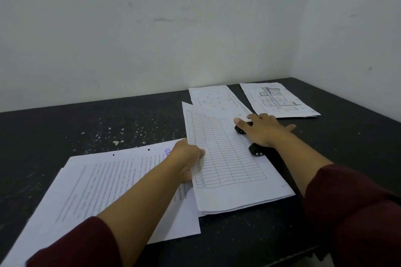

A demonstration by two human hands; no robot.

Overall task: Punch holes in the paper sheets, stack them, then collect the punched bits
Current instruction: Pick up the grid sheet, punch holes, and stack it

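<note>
The right hand (263,130) presses flat on the hole punch (249,138), which grips the right edge of the sheets (230,165). The left hand (188,158) pinches their left edge; their long axis runs away from the person.

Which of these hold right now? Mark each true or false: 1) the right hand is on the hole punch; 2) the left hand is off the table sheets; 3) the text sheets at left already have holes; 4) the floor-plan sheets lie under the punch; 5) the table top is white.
1) True: the right hand presses flat on the black hole punch.
2) False: the left hand grips the left edge of the gridded sheets that sit in the punch.
3) True: the text sheets show two punched holes along their far edge.
4) False: the floor-plan sheets lie apart, beyond the punch near the wall.
5) False: the table is dark, with pale specks.
</note>
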